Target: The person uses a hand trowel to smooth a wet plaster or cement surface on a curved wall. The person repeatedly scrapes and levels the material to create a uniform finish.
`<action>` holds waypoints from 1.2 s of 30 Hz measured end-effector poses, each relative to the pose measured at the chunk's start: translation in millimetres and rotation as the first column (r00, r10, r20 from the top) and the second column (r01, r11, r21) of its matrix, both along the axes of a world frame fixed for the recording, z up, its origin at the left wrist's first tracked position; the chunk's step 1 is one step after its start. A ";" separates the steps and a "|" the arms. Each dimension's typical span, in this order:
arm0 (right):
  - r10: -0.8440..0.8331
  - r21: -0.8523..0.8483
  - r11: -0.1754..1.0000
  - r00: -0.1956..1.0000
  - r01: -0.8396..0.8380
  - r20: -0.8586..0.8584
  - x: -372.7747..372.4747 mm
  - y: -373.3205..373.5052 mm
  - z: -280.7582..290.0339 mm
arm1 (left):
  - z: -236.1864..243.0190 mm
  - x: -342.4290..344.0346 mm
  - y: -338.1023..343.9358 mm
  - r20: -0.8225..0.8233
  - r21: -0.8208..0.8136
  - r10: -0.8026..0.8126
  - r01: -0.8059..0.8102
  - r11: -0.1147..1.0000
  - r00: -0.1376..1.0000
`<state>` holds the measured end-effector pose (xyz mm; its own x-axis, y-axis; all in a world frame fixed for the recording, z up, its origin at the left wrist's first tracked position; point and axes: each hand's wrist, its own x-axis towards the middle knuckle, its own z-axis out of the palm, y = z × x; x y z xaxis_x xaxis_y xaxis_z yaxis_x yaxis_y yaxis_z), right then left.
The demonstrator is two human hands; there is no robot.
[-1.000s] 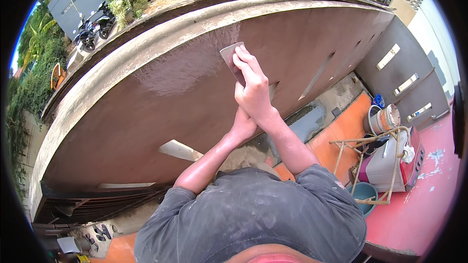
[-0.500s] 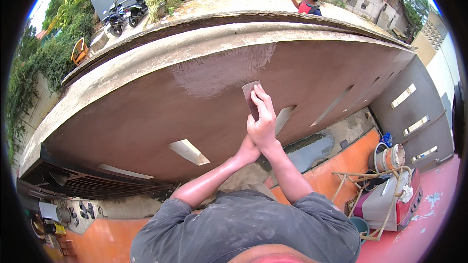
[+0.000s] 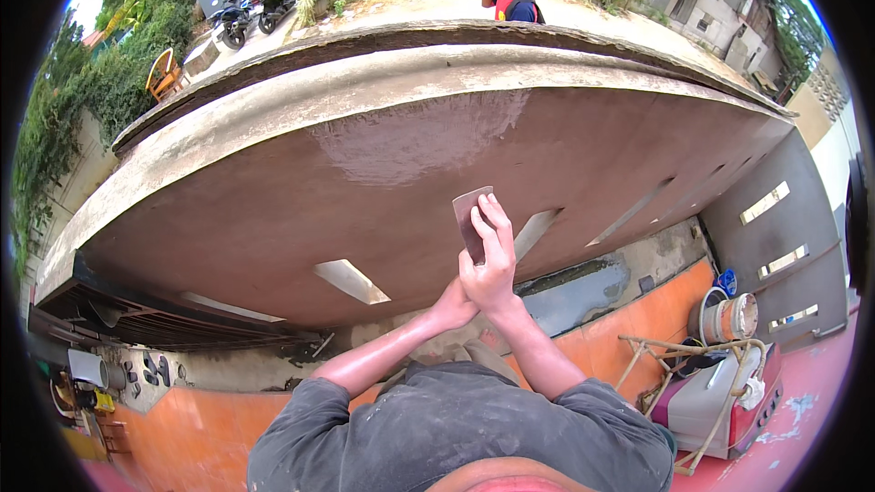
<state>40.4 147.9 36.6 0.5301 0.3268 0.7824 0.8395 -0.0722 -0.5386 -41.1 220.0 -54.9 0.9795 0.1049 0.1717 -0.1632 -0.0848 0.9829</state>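
Observation:
My right hand (image 3: 490,264) is closed round a flat, dark-brown scraper (image 3: 469,223) with a thin straight-edged blade. Its fingers lie extended along the blade, which points up and away from me, in front of the wall. Pressed against the heel of that hand is my left hand (image 3: 451,307), curled closed; its fingertips and whatever they grip are hidden behind the right hand. Ahead stands a brown wall (image 3: 255,210). High on it is a paler, streaky patch (image 3: 410,141), beyond the blade's tip, and the scraper appears apart from it.
A rough concrete ledge (image 3: 301,96) tops the wall, and slanted slots (image 3: 354,282) pierce it. Below lies a puddle (image 3: 574,296) beside orange tiles (image 3: 219,428). At right are a bamboo frame (image 3: 679,346), a grey box (image 3: 706,401) and a bucket (image 3: 734,314). Another person (image 3: 518,0) stands beyond.
Both hands and the scraper have come down and toward me, away from the pale patch. The person beyond the wall has shifted left in view.

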 end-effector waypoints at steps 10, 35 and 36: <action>0.013 0.035 0.999 0.996 -0.016 0.094 51.4 1.7 27.4 | 32.6 49.9 1.1 0.051 0.066 -0.056 0.052 0.996 0.997; -0.130 0.162 0.982 0.973 0.099 0.192 51.0 14.6 42.9 | 35.2 58.0 4.3 0.176 -0.005 0.037 -0.037 0.999 0.984; -0.135 0.149 0.983 0.971 0.106 0.197 52.8 16.0 45.9 | 36.4 59.7 6.0 0.141 -0.038 0.001 0.004 0.999 0.990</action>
<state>93.2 163.9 82.5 0.3824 0.1532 0.9112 0.9226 -0.1177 -0.3674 18.6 225.9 -18.5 0.9459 0.1128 0.3044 -0.3008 -0.0475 0.9525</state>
